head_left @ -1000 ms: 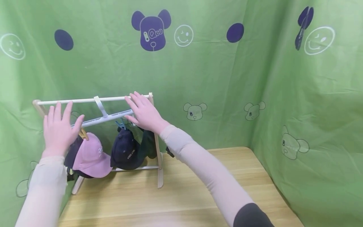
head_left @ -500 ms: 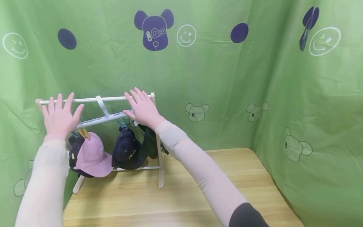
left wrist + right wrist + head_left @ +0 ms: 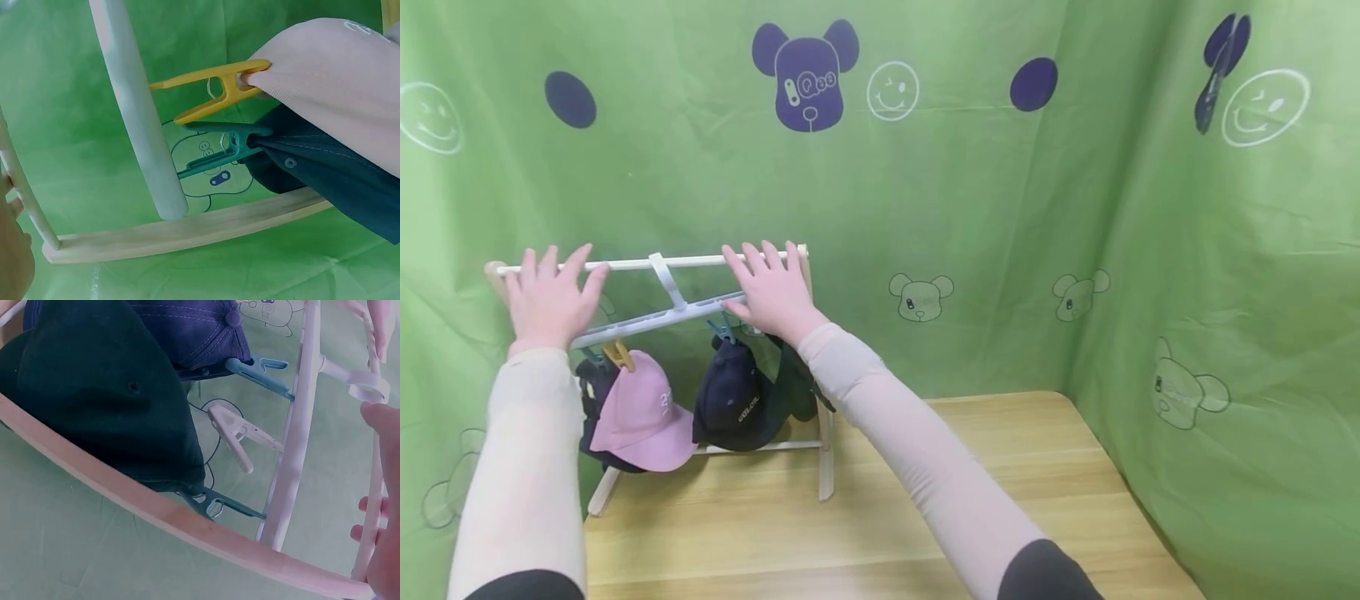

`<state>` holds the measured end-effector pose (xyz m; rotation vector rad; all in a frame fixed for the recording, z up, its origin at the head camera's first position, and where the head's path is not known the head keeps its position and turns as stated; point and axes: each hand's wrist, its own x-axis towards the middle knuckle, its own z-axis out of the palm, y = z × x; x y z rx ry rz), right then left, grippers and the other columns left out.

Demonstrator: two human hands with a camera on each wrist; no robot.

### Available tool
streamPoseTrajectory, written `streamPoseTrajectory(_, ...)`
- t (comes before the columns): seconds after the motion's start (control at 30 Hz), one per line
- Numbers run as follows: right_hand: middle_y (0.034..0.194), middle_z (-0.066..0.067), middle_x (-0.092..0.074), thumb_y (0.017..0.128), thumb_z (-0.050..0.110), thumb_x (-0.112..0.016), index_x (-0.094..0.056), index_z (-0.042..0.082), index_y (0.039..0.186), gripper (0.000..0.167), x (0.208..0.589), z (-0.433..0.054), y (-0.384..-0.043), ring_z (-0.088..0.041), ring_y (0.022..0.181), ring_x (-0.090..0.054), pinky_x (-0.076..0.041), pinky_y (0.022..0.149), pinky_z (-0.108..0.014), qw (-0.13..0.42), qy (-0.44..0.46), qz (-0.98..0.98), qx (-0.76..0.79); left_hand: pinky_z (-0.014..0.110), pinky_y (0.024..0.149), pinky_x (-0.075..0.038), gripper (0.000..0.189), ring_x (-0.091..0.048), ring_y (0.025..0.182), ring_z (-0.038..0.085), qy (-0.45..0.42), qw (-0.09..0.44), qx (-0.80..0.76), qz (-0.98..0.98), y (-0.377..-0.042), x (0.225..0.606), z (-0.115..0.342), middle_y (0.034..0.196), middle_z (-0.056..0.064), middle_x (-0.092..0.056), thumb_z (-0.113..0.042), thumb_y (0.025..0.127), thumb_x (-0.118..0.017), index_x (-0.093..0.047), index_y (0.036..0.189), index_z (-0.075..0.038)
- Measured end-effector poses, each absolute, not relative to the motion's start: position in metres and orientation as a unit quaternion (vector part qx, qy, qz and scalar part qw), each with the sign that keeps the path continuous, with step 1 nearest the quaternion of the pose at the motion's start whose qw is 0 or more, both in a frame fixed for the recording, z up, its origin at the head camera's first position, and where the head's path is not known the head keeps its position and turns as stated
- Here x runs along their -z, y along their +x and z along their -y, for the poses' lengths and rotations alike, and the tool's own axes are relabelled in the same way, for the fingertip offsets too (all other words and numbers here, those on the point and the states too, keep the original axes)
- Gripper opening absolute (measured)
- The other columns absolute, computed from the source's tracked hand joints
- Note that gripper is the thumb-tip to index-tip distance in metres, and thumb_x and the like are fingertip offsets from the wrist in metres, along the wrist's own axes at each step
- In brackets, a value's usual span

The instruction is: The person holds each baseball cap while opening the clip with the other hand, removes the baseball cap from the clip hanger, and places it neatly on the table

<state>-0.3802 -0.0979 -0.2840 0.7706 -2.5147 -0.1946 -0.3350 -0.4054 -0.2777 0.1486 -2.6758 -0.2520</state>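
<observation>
My left hand (image 3: pixel 550 304) lies with spread fingers over the left part of the rack's white top rod (image 3: pixel 692 262). My right hand (image 3: pixel 772 292) rests likewise on its right part; in the right wrist view fingertips show past the rod. A pale blue clip hanger (image 3: pixel 679 313) hangs by its hook from the rod between the hands, slightly tilted. From its clothespins hang a pink cap (image 3: pixel 643 417), a navy cap (image 3: pixel 730 400), a dark green cap (image 3: pixel 106 394), and a dark cap (image 3: pixel 331 162) behind the pink one. Yellow (image 3: pixel 228 90) and teal clothespins (image 3: pixel 234 147) grip the left pair.
The wooden rack (image 3: pixel 826 467) stands at the back left of the wood-grain table (image 3: pixel 970 500). A white clothespin (image 3: pixel 234 434) on the hanger holds no cap. Green printed curtain (image 3: pixel 970 208) encloses the back and sides.
My left hand has risen slightly onto the top rod. My right hand has shifted a little left along it, its fingers now more upright. The caps and hanger hang much as before.
</observation>
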Motion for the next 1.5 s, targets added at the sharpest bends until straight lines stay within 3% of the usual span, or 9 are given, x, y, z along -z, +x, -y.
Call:
streamPoseTrajectory(0.17,0.154,0.0,-0.034,0.091,0.072,-0.038,-0.006,0.028,0.157,0.086,0.283,0.103,-0.382,-0.025,0.139,-0.032,-0.019,0.116,-0.054,0.266,0.274,0.921,0.078,0.071,0.113,0.009,0.073,0.005,0.145,0.054,0.064,0.226,0.134,0.963,-0.335,0.269,0.407,0.157,0.031,-0.014,-0.063,0.099,-0.012,-0.027,0.153,-0.018)
streamPoseTrajectory(0.4,0.15,0.001,-0.037,0.09,0.072,-0.041,-0.008,0.03,0.157,0.086,0.285,0.108,-0.385,-0.024,0.135,-0.035,-0.021,0.115,-0.052,0.286,0.276,0.914,0.08,0.073,0.111,0.013,0.079,-0.009,0.145,0.053,0.086,0.244,0.122,0.958,-0.336,0.263,0.414,0.149,0.03,-0.036,-0.069,0.096,-0.015,-0.043,0.146,-0.014)
streamPoseTrajectory(0.7,0.147,0.002,-0.04,0.089,0.069,-0.045,-0.014,0.031,0.156,0.084,0.29,0.109,-0.388,-0.023,0.132,-0.038,-0.023,0.115,-0.051,0.323,0.282,0.9,0.072,0.062,0.117,0.015,0.077,-0.01,0.148,0.047,0.116,0.29,0.192,0.93,-0.338,0.27,0.41,0.148,0.03,-0.039,-0.068,0.096,-0.026,-0.053,0.137,-0.009)
streamPoseTrajectory(0.83,0.146,0.001,-0.042,0.089,0.067,-0.048,-0.016,0.031,0.156,0.083,0.289,0.107,-0.388,-0.023,0.131,-0.039,-0.022,0.115,-0.051,0.329,0.286,0.898,0.061,0.063,0.117,0.011,0.078,-0.034,0.135,0.047,0.118,0.309,0.158,0.931,-0.339,0.271,0.41,0.136,0.03,-0.05,-0.069,0.096,-0.024,-0.057,0.133,-0.009)
streamPoseTrajectory(0.93,0.145,0.001,-0.043,0.089,0.066,-0.048,-0.018,0.03,0.155,0.081,0.29,0.104,-0.387,-0.023,0.13,-0.04,-0.022,0.115,-0.051,0.329,0.287,0.898,0.055,0.064,0.116,0.006,0.079,-0.042,0.12,0.046,0.114,0.312,0.136,0.933,-0.338,0.271,0.408,0.128,0.03,-0.053,-0.069,0.096,-0.022,-0.058,0.13,-0.008)
streamPoseTrajectory(1.27,0.143,0.002,-0.044,0.089,0.062,-0.051,-0.02,0.03,0.154,0.079,0.3,0.096,-0.387,-0.021,0.128,-0.04,-0.022,0.115,-0.049,0.331,0.281,0.9,0.046,0.064,0.107,-0.011,0.077,-0.045,0.113,0.044,0.093,0.304,0.13,0.939,-0.341,0.28,0.405,0.124,0.031,-0.054,-0.067,0.097,-0.024,-0.059,0.128,-0.006)
streamPoseTrajectory(1.5,0.139,0.002,-0.047,0.089,0.057,-0.053,-0.025,0.03,0.153,0.075,0.305,0.089,-0.386,-0.021,0.126,-0.043,-0.025,0.114,-0.048,0.37,0.292,0.881,0.041,0.064,0.111,-0.018,0.078,-0.04,0.122,0.048,0.083,0.288,0.135,0.944,-0.335,0.28,0.401,0.131,0.033,-0.049,-0.066,0.098,-0.022,-0.056,0.13,-0.003)
